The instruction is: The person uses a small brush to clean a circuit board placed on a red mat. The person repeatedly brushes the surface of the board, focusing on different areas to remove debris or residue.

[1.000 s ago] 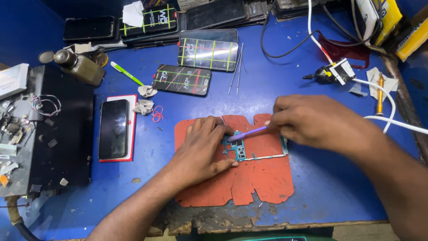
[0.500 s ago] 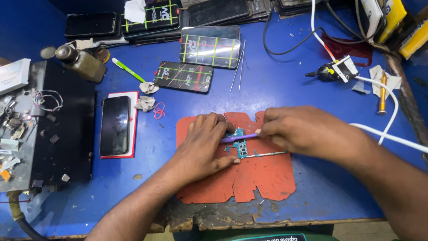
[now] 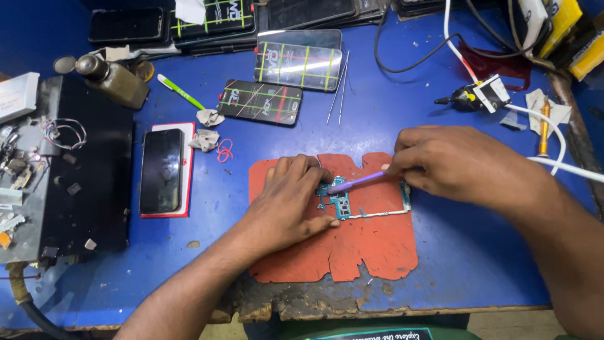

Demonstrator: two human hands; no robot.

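Blue workbench (image 3: 402, 113) carries an orange heat mat (image 3: 371, 242) with a phone circuit board (image 3: 343, 203) lying on it. Your left hand (image 3: 290, 204) presses flat on the board's left end, fingers together; your right hand (image 3: 459, 160) pinches a purple tool (image 3: 355, 182), tip touching the board.

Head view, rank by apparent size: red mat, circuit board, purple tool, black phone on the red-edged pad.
Largest to smallest as they look:
1. red mat
2. black phone
3. circuit board, partly hidden under the left hand, so its rank against the phone is unsure
4. purple tool, held in the right hand
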